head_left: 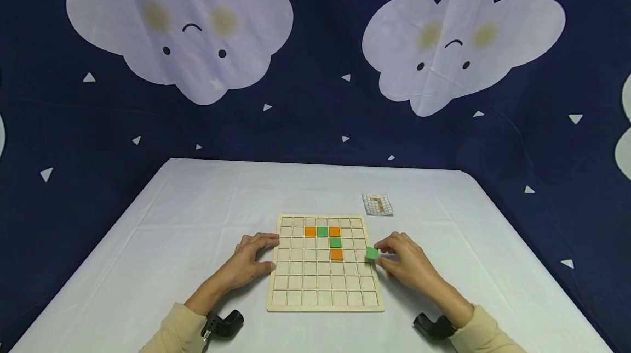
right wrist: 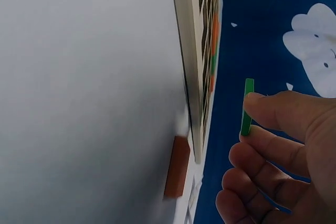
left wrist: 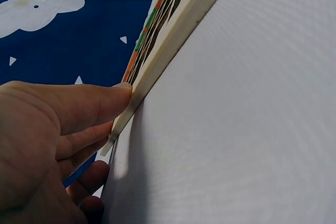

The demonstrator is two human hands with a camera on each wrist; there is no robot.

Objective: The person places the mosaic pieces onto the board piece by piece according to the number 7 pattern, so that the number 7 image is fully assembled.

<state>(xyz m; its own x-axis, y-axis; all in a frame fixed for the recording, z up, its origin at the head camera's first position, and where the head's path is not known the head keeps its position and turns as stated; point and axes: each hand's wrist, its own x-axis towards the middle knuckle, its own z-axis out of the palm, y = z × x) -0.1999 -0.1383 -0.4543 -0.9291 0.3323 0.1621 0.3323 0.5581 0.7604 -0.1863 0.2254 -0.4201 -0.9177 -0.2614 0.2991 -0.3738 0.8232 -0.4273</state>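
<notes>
A wooden grid board [head_left: 323,308] lies flat on the table. In its upper cells an orange tile [head_left: 310,231], a green tile [head_left: 322,231] and another orange tile [head_left: 334,231] form a row. Below the row's right end sit a second green tile [head_left: 335,243] and an orange one [head_left: 337,255]. My left hand [head_left: 245,264] rests thumb and fingertips against the board's left edge, fingers fairly straight. Between thumb and index finger, my right hand [head_left: 406,262] pinches a loose green tile [right wrist: 247,107], held up at the board's right edge.
A small printed grid card [head_left: 378,205] with a coloured pattern lies beyond the board's far right corner. An orange-brown block [right wrist: 177,167] stands on the white tablecloth [head_left: 162,243] beside the board's right side, hidden by my right hand in the head view.
</notes>
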